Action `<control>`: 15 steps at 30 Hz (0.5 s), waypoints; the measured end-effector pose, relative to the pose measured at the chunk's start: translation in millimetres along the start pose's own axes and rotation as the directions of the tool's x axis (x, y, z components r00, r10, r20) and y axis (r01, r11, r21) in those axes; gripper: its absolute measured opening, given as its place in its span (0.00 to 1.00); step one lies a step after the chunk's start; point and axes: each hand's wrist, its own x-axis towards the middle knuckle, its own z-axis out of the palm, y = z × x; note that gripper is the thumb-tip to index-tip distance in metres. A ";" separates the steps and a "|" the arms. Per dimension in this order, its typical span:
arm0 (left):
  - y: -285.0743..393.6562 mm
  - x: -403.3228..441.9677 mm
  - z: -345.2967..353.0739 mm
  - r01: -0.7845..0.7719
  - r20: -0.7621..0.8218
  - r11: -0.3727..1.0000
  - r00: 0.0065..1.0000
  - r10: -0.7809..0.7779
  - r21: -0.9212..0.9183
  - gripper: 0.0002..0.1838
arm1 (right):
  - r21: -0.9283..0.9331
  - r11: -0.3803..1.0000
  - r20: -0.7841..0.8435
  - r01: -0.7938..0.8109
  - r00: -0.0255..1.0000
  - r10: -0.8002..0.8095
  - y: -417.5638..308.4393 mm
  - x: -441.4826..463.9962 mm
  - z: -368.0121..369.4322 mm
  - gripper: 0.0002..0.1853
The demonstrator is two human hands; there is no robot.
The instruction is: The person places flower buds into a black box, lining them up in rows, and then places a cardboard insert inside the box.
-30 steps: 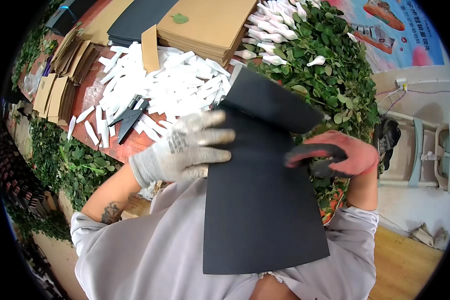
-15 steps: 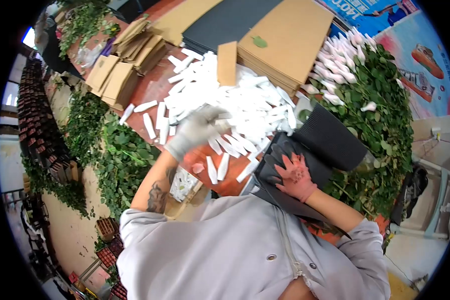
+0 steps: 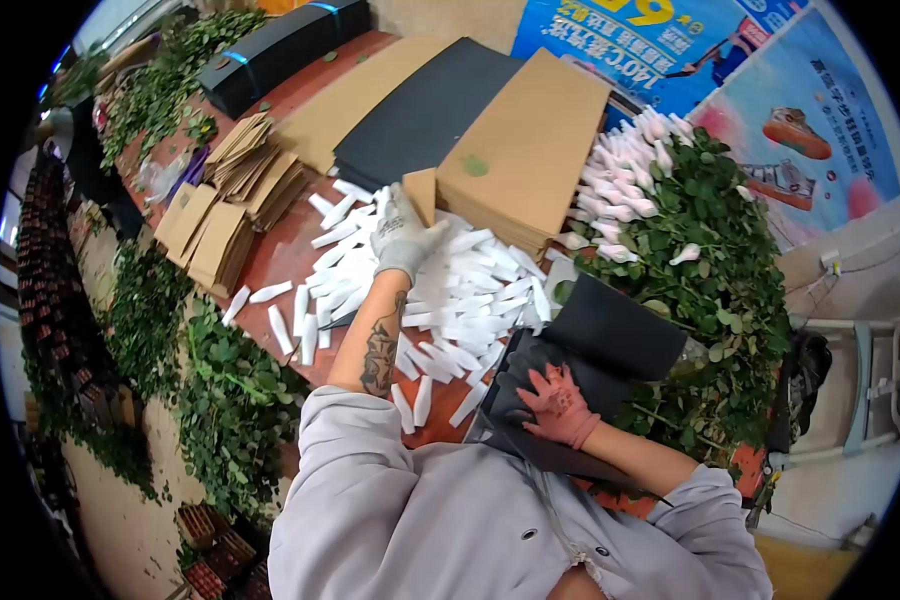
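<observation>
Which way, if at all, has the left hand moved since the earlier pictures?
Yes: the left hand has moved forward, closer to the brown cardboard stack.

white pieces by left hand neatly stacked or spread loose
Spread loose: the white pieces overlap at many angles near the left hand, several lying apart on the red table.

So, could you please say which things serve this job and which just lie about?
Likely in use: black sheet under right hand, brown cardboard piece by left hand, narrow white pieces.

Seemingly lying about: loose green leaf, crumpled clear plastic.
</observation>
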 end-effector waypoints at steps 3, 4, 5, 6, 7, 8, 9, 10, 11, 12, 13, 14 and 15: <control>6.2 4.9 8.3 0.011 -0.063 0.994 0.998 -0.004 0.113 0.40 | 0.044 0.999 0.007 0.010 1.000 -0.010 0.8 -2.2 -3.8 0.33; 2.5 11.2 1.4 0.051 0.067 0.996 0.996 -0.056 0.069 0.34 | 0.037 0.999 -0.015 0.021 1.000 -0.020 1.4 -3.0 0.2 0.33; -1.0 9.7 -7.8 0.015 0.061 0.994 0.998 -0.022 0.108 0.26 | 0.059 0.998 -0.019 0.003 1.000 -0.002 1.0 -3.3 -0.5 0.33; -14.2 7.8 -5.3 -0.109 -0.106 0.968 0.985 0.135 0.226 0.19 | 0.056 0.998 -0.029 0.015 0.999 -0.013 1.5 -2.6 -3.6 0.33; -13.4 -2.3 -21.3 -0.137 -0.169 0.949 0.967 0.190 0.285 0.18 | 0.055 0.998 -0.036 0.022 0.999 -0.020 1.4 -3.9 -3.5 0.33; -21.2 -12.6 -34.4 -0.235 -0.243 0.972 0.943 0.225 -0.013 0.19 | 0.013 0.999 -0.072 0.032 0.997 -0.031 2.9 -4.7 8.8 0.35; -33.2 -25.0 -24.2 -0.458 -0.603 0.886 0.727 0.328 -0.070 0.21 | 0.046 0.999 -0.063 -0.003 0.998 0.006 3.7 -5.1 8.2 0.35; -6.4 -63.7 -53.3 -0.375 -0.282 0.479 0.924 0.257 -0.794 0.25 | 0.074 0.997 -0.036 -0.015 0.999 0.017 3.0 -1.7 3.4 0.35; 6.0 -97.5 -62.9 -0.199 -0.081 0.442 0.959 0.271 -0.875 0.27 | 0.104 0.994 -0.003 -0.021 1.000 0.021 0.7 -0.4 3.8 0.36; 21.7 -131.8 -59.1 0.109 0.212 0.315 0.926 0.311 -0.943 0.28 | 0.077 0.996 -0.008 -0.041 0.999 0.042 -0.6 -1.0 14.8 0.36; 37.3 -166.3 -55.3 0.431 0.485 0.228 0.812 0.324 -0.873 0.28 | 0.043 0.997 -0.014 -0.057 0.998 0.057 -1.0 1.7 35.8 0.36; 17.6 -176.5 -27.7 0.326 0.586 0.518 0.647 0.488 -0.791 0.30 | 0.269 0.963 -0.154 0.001 0.987 0.042 2.6 1.7 39.2 0.35; -2.3 -186.9 -0.4 0.073 0.649 0.696 0.441 0.620 -0.715 0.32 | 0.474 0.872 -0.293 0.123 0.956 0.025 5.8 1.5 42.5 0.36</control>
